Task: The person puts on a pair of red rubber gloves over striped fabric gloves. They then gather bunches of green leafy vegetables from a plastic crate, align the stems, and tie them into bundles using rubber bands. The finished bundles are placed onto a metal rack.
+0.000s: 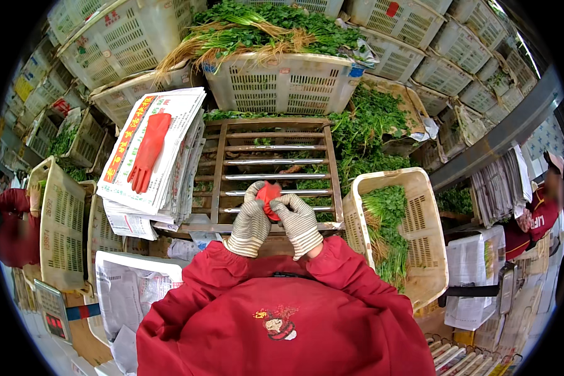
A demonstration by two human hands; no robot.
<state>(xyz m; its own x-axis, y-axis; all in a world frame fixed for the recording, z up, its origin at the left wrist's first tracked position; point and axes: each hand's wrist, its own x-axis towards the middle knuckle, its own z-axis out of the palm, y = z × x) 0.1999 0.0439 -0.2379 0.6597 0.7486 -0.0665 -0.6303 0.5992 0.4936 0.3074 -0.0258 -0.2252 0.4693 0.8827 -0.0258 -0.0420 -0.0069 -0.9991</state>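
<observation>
My left hand [248,226] and my right hand [299,223] both wear grey-and-white striped knit gloves. Between their fingertips they pinch a bunched red item [268,198], too folded to identify for certain, though its colour matches the red rubber glove [150,152] lying on a newspaper stack [188,127] to the left. Beneath and beyond my hands lies a metal barred rack [219,171], with leafy greens [371,113] beside it on the right.
A plastic crate [282,77] topped with rooted greens stands behind the rack. At right, another crate [427,225] holds bundled greens. A newspaper-lined white container [131,261] and digital scale [51,305] are at lower left. People [16,230] are at both sides.
</observation>
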